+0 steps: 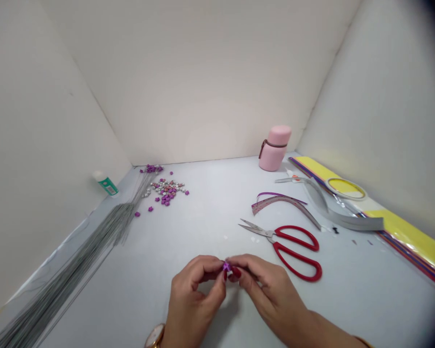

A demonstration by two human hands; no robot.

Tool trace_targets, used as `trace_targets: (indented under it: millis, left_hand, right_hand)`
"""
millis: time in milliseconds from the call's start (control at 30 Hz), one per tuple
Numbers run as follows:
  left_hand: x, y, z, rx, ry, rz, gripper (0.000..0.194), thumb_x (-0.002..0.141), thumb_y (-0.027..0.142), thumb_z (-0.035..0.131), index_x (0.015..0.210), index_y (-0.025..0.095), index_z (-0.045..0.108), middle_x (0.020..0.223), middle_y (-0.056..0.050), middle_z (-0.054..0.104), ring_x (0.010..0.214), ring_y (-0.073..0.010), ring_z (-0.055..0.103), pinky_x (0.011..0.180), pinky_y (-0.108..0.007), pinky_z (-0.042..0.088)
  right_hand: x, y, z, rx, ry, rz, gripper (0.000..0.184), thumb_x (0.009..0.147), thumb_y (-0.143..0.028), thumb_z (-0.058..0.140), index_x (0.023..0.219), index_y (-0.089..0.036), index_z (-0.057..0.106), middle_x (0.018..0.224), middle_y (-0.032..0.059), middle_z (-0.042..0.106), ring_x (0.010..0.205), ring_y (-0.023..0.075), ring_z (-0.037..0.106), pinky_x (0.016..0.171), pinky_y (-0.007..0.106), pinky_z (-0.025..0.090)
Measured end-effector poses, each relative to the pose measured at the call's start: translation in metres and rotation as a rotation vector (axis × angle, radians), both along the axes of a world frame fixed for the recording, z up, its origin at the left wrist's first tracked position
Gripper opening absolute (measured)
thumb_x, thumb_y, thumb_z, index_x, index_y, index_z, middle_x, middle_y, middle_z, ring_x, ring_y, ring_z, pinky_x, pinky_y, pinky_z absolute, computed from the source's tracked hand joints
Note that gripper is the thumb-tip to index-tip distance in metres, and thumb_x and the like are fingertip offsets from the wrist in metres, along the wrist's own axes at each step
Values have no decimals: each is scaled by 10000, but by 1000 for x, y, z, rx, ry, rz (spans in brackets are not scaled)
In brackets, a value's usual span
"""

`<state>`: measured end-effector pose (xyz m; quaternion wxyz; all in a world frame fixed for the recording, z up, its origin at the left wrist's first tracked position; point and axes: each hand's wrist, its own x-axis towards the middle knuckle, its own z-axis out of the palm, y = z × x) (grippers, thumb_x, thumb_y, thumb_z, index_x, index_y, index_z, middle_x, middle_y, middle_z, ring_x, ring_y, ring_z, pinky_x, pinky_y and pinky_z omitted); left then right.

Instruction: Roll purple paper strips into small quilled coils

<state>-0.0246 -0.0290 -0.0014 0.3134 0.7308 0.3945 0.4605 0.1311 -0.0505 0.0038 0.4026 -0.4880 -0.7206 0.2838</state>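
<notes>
Between my fingertips is a small purple paper star, partly covered by the fingers. My left hand pinches it from the left with thumb and forefinger. On the other side my right hand is closed on the same star, thumb and forefinger meeting at its edge. Just beyond my right hand lie red-handled scissors, blades slightly apart and pointing left. Farther back on the left, a pile of purple, silver and pinkish paper stars is spread on the table.
Along the left runs a long bundle of grey wires, some tipped with purple stars. A glue stick stands by the left wall. At the back right is a pink flask. Paper strips, a tape roll and yellow packaged sheets lie right.
</notes>
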Motion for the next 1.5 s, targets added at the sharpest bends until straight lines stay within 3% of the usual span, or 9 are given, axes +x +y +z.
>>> trace_targets:
  millis: [100, 200, 367, 667, 1067, 1200, 1367, 1433, 1500]
  left_hand:
    - [-2, -1, 1, -177, -116, -84, 128, 769, 102, 534, 834, 153, 631, 760, -53, 668, 685, -146, 648, 629, -228, 546]
    - [-3, -3, 1, -217, -131, -90, 139, 785, 119, 530, 859, 155, 643, 798, -63, 673, 727, -158, 646, 664, -242, 536]
    - [-4, -2, -2, -172, -88, -63, 153, 785, 128, 538, 880, 165, 651, 820, -68, 680, 752, -166, 639, 672, -248, 528]
    - [-3, -2, 6, -116, -55, -128, 195, 783, 101, 529, 914, 179, 649, 825, -69, 684, 736, -154, 643, 651, -227, 529]
    - [-3, -1, 6, 100, 44, -48, 189, 686, 14, 559, 791, 154, 631, 710, -40, 686, 626, -126, 643, 578, -187, 529]
    - [-2, -2, 4, 134, 95, -21, 177, 663, 19, 558, 754, 155, 623, 665, -36, 674, 571, -125, 629, 540, -196, 525]
    - [3, -3, 3, 346, 93, 79, 151, 645, 16, 552, 697, 152, 594, 595, -37, 651, 523, -125, 614, 509, -195, 509]
    - [3, -3, 2, 315, 104, 68, 149, 663, 23, 548, 708, 154, 601, 605, -37, 656, 540, -128, 619, 521, -197, 514]
    - [2, -3, 1, 200, 102, 27, 158, 695, 34, 542, 767, 154, 616, 657, -40, 668, 582, -128, 629, 547, -191, 523]
  right_hand:
    - [3, 1, 2, -40, 40, 36, 215, 854, -190, 420, 974, -194, 599, 801, 38, 664, 716, 143, 613, 659, 229, 480]
    - [3, 1, 2, -27, 34, 52, 214, 857, -182, 412, 907, -189, 619, 711, 22, 645, 632, 130, 595, 602, 219, 465]
    - [3, 3, 0, 14, 20, 23, 198, 846, -172, 438, 931, -203, 614, 739, 22, 658, 639, 125, 599, 596, 210, 463]
    - [5, 2, 0, -60, 38, 5, 162, 841, -177, 462, 879, -211, 615, 724, -3, 656, 645, 111, 605, 604, 186, 458]
    - [8, 2, 6, -105, 32, 112, 155, 831, -148, 459, 881, -198, 597, 796, 18, 664, 711, 124, 609, 654, 200, 462]
    - [7, -1, 4, -18, -15, 119, 180, 816, -102, 449, 893, -196, 581, 795, 22, 661, 706, 122, 608, 646, 198, 463]
    - [0, -6, -8, 350, -183, 45, 241, 782, -33, 397, 935, -144, 546, 728, 72, 638, 643, 167, 588, 562, 252, 452]
    - [-2, -6, -10, 344, -189, 20, 248, 786, -32, 391, 948, -148, 538, 732, 71, 634, 645, 167, 586, 562, 255, 453]
    - [-2, -4, -9, 234, -130, 22, 230, 800, -53, 395, 937, -167, 542, 760, 59, 635, 661, 154, 592, 588, 244, 461]
